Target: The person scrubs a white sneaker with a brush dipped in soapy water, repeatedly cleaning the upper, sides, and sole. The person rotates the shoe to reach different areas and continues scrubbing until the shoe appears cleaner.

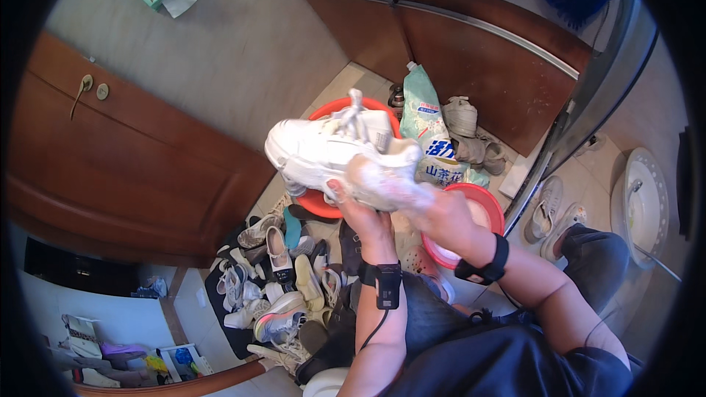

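A white lace-up sneaker [325,143] is held up in front of me, its toe pointing left. My left hand [364,223] grips it from below, near the sole. In my right hand [449,218] is a pale, foamy brush [380,184], blurred, pressed against the heel side of the sneaker. Behind the sneaker stands a red-orange basin [317,205], its inside mostly hidden. Under my right hand a smaller red basin [499,209] holds whitish, sudsy liquid.
A large green-and-white detergent pouch [427,116] stands by the brown cabinet [469,49], next to worn shoes [460,118]. Many shoes [281,309] lie heaped at lower left. A glass panel's metal frame [557,138] rises at right. Beyond it is a white basin [623,204].
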`<act>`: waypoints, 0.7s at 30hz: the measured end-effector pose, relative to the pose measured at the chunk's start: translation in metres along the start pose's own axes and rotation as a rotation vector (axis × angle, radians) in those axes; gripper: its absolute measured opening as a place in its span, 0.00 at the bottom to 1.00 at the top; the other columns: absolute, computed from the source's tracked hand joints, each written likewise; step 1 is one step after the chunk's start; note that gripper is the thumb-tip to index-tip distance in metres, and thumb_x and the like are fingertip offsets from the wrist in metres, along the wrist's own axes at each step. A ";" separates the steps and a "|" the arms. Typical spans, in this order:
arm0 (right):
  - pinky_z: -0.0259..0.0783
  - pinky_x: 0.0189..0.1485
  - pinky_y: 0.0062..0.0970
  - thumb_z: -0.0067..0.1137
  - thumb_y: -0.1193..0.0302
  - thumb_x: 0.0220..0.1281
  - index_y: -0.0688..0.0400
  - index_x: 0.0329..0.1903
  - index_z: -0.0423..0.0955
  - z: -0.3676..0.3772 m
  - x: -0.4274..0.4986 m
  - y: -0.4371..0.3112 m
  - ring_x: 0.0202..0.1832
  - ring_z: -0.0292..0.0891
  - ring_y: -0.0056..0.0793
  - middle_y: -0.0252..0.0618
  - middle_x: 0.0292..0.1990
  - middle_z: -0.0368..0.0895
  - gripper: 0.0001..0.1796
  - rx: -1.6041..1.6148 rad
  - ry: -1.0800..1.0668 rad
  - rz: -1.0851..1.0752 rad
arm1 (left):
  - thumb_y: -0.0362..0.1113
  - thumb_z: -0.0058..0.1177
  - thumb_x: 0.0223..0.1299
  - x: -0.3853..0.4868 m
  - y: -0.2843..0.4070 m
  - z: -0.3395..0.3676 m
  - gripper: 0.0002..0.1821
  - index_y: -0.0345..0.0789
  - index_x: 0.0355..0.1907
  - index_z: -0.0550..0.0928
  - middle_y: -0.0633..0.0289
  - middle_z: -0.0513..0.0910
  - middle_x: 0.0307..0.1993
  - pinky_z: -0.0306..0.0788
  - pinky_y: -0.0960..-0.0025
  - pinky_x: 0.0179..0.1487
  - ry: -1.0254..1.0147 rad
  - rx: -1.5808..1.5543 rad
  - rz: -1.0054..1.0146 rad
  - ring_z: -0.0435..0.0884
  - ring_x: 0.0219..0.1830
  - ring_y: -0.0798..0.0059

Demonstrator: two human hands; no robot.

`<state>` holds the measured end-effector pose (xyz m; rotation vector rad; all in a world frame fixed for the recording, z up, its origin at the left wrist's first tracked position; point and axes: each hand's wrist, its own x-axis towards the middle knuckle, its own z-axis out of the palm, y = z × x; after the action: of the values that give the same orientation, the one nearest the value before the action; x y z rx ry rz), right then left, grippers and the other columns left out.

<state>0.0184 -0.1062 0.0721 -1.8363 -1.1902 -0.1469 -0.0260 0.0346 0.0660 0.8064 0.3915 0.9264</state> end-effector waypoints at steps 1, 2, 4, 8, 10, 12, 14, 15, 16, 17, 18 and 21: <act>0.76 0.30 0.40 0.59 0.65 0.58 0.49 0.51 0.78 0.002 0.005 0.000 0.29 0.79 0.44 0.44 0.34 0.79 0.17 -0.035 -0.032 -0.053 | 0.62 0.34 0.71 -0.002 -0.001 0.000 0.39 0.35 0.72 0.54 0.53 0.61 0.69 0.59 0.56 0.70 -0.052 0.073 0.002 0.65 0.68 0.59; 0.74 0.25 0.37 0.59 0.63 0.58 0.47 0.50 0.78 0.004 0.009 0.002 0.25 0.78 0.40 0.40 0.30 0.77 0.16 -0.087 -0.025 -0.108 | 0.61 0.35 0.71 -0.003 -0.001 0.001 0.38 0.36 0.72 0.54 0.53 0.62 0.69 0.59 0.57 0.70 -0.113 0.188 0.086 0.65 0.68 0.60; 0.73 0.23 0.35 0.60 0.63 0.58 0.45 0.51 0.78 0.001 0.007 0.010 0.24 0.77 0.37 0.38 0.28 0.76 0.17 -0.169 -0.020 -0.116 | 0.61 0.37 0.71 -0.002 0.004 0.002 0.39 0.36 0.72 0.53 0.53 0.61 0.70 0.58 0.56 0.71 -0.052 -0.097 -0.010 0.64 0.69 0.60; 0.71 0.21 0.33 0.62 0.64 0.57 0.44 0.54 0.77 -0.031 -0.025 0.048 0.23 0.76 0.35 0.35 0.26 0.74 0.20 -0.205 0.008 -0.080 | 0.61 0.39 0.70 -0.001 0.016 0.007 0.40 0.37 0.73 0.52 0.54 0.59 0.71 0.56 0.55 0.72 0.031 -0.104 0.082 0.61 0.70 0.58; 0.73 0.25 0.34 0.63 0.66 0.57 0.45 0.53 0.78 -0.051 -0.036 0.066 0.25 0.78 0.38 0.37 0.29 0.77 0.19 -0.175 0.014 -0.065 | 0.60 0.41 0.69 -0.004 0.021 0.009 0.40 0.38 0.74 0.51 0.54 0.58 0.72 0.56 0.53 0.72 -0.015 -0.100 0.095 0.61 0.71 0.57; 0.75 0.28 0.35 0.64 0.66 0.56 0.47 0.51 0.79 -0.065 -0.035 0.076 0.27 0.78 0.41 0.38 0.32 0.80 0.18 -0.058 0.073 -0.115 | 0.59 0.41 0.69 -0.007 0.023 0.010 0.39 0.37 0.73 0.52 0.54 0.58 0.71 0.56 0.54 0.72 -0.008 -0.109 0.062 0.61 0.70 0.57; 0.76 0.31 0.35 0.64 0.66 0.56 0.48 0.50 0.79 -0.067 -0.023 0.077 0.28 0.78 0.43 0.39 0.34 0.81 0.17 -0.023 -0.020 -0.171 | 0.59 0.42 0.70 -0.010 0.021 0.012 0.39 0.36 0.73 0.53 0.54 0.59 0.71 0.56 0.55 0.72 -0.040 -0.098 0.007 0.61 0.70 0.58; 0.77 0.32 0.35 0.64 0.66 0.56 0.49 0.49 0.79 -0.066 -0.016 0.075 0.29 0.79 0.44 0.40 0.35 0.81 0.17 -0.004 -0.040 -0.216 | 0.59 0.41 0.70 -0.011 0.020 0.012 0.39 0.35 0.72 0.54 0.54 0.60 0.71 0.56 0.55 0.72 -0.060 -0.084 -0.036 0.62 0.70 0.58; 0.76 0.31 0.36 0.63 0.65 0.56 0.48 0.51 0.79 -0.064 -0.008 0.073 0.29 0.78 0.43 0.40 0.35 0.82 0.18 0.000 -0.057 -0.251 | 0.59 0.41 0.70 -0.011 0.018 0.013 0.39 0.35 0.72 0.54 0.53 0.60 0.70 0.56 0.55 0.72 -0.085 -0.068 -0.063 0.62 0.70 0.58; 0.75 0.31 0.36 0.63 0.64 0.56 0.48 0.51 0.78 -0.064 -0.002 0.070 0.30 0.78 0.43 0.40 0.36 0.82 0.18 -0.017 -0.110 -0.252 | 0.60 0.41 0.69 -0.011 0.017 0.012 0.39 0.35 0.72 0.55 0.53 0.61 0.70 0.56 0.56 0.72 -0.082 -0.070 -0.061 0.62 0.69 0.59; 0.75 0.31 0.36 0.63 0.64 0.56 0.47 0.52 0.78 -0.064 0.002 0.067 0.30 0.79 0.43 0.39 0.36 0.82 0.19 -0.030 -0.162 -0.248 | 0.60 0.41 0.69 -0.010 0.016 0.011 0.39 0.34 0.72 0.55 0.53 0.61 0.70 0.56 0.56 0.72 -0.081 -0.066 -0.050 0.63 0.69 0.59; 0.77 0.36 0.35 0.64 0.66 0.56 0.51 0.51 0.79 -0.074 0.003 0.066 0.35 0.81 0.44 0.44 0.42 0.83 0.18 -0.052 -0.297 -0.220 | 0.62 0.40 0.69 -0.007 0.018 0.007 0.41 0.34 0.72 0.55 0.52 0.61 0.70 0.57 0.55 0.71 -0.122 -0.071 -0.009 0.63 0.69 0.58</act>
<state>0.0969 -0.1665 0.0755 -1.8117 -1.6092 -0.0282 -0.0356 0.0321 0.0839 0.7910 0.2544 0.8731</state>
